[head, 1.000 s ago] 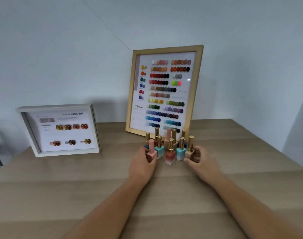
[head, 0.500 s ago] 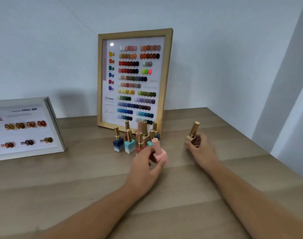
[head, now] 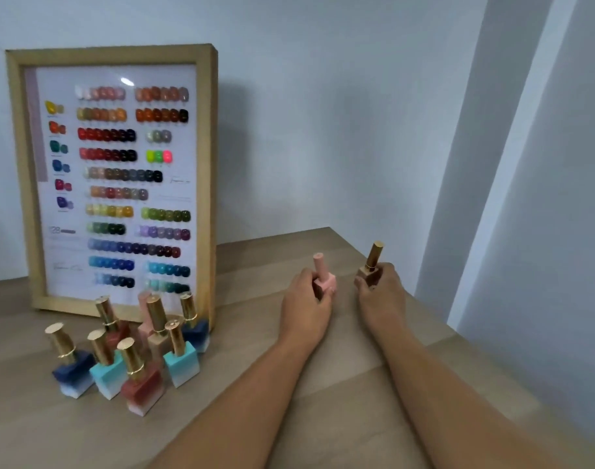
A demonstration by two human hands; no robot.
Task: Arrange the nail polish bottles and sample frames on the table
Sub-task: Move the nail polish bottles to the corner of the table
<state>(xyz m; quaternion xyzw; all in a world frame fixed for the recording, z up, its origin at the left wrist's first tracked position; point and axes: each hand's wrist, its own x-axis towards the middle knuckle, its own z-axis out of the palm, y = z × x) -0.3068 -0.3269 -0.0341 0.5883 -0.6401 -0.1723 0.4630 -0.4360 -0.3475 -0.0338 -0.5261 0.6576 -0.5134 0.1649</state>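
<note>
My left hand [head: 304, 304] grips a pink nail polish bottle [head: 323, 277] with a pink cap, held upright low over the wooden table [head: 340, 418]. Just to its right, my right hand [head: 380, 292] grips a tan bottle [head: 370, 267] with a gold cap. Both are right of the tall wooden sample frame [head: 210, 184], which leans against the wall and shows rows of colour samples. Several more bottles [head: 137, 357] stand clustered in front of the frame: dark blue, turquoise, rust red, pink and tan, most with gold caps.
The table's right edge [head: 458, 333] runs close beside my right hand, with a white wall and a pillar [head: 492, 164] behind it. The smaller white frame is out of view to the left.
Both hands have carried their bottles right and away from the cluster, toward the table's far right corner. The view has swung right, so the white frame has left the picture.
</note>
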